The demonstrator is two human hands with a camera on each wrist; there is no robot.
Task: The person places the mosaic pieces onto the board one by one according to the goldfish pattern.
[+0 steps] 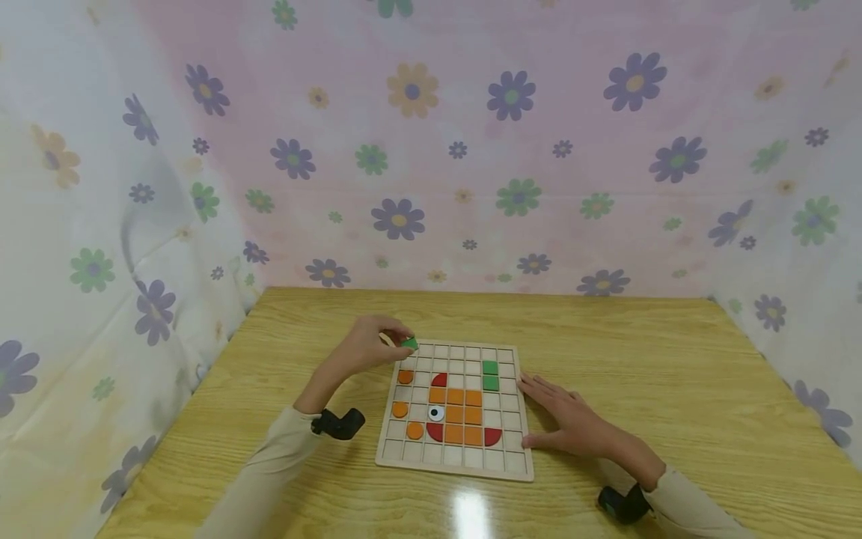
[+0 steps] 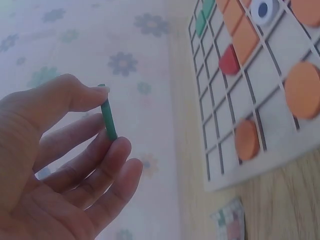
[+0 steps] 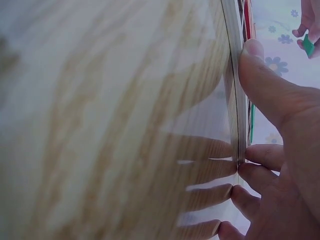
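My left hand [image 1: 369, 344] pinches a thin green tile [image 2: 109, 119] between thumb and fingertips, over the far left corner of a wooden grid board [image 1: 455, 468]. Against the board's right edge rests my right hand [image 1: 572, 423], thumb and fingers spread along the rim. Orange square tiles [image 1: 455, 415] fill a block in the middle of the grid. Red rounded pieces [image 1: 493, 436] sit at its corners, and a white eye piece [image 1: 436, 412] lies at its left. Two green tiles [image 1: 490, 367] stand stacked in a column at upper right. Orange discs [image 1: 400, 409] lie in the left columns.
The board lies on a wood-grain table [image 1: 606, 352]. Flowered cloth [image 1: 458, 172] hangs behind and at both sides. A small printed piece [image 2: 231, 220] lies beside the board in the left wrist view. Each wrist wears a black camera mount [image 1: 339, 424].
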